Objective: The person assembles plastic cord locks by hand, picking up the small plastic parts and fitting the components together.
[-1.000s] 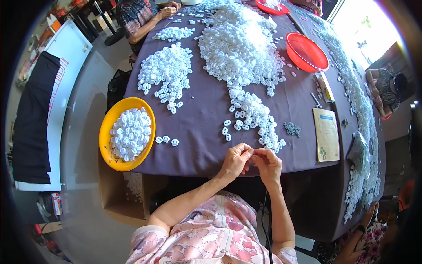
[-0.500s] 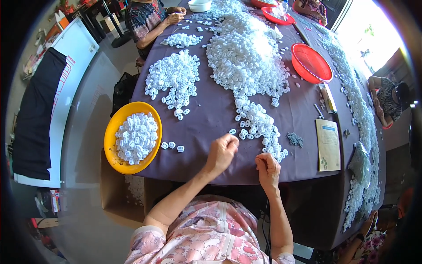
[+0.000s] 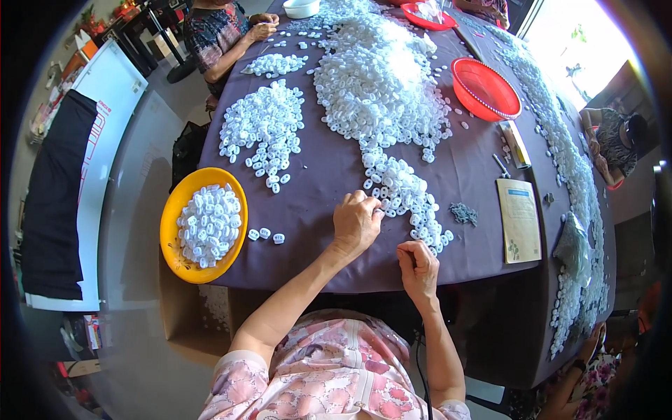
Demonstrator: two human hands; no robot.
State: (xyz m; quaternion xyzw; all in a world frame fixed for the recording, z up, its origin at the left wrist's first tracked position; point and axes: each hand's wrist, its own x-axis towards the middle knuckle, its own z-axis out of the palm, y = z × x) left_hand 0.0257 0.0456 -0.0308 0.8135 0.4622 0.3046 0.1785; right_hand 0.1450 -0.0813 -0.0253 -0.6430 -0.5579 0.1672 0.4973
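While our left hand (image 3: 357, 220) bends its fingertips to the near left edge of the pile (image 3: 381, 115) of white pieces (image 3: 404, 194), our right hand (image 3: 418, 264) curls beside its near tip; we cannot tell whether either grips one. On the surface (image 3: 301, 238), left of the pile, sits a dish (image 3: 170, 234); right, a clump (image 3: 463, 214).

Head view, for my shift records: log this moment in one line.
left hand: at white pieces, grip unclear | right hand: curled, contents unclear | yellow bowl: holds more pieces | grey clump: right of pieces
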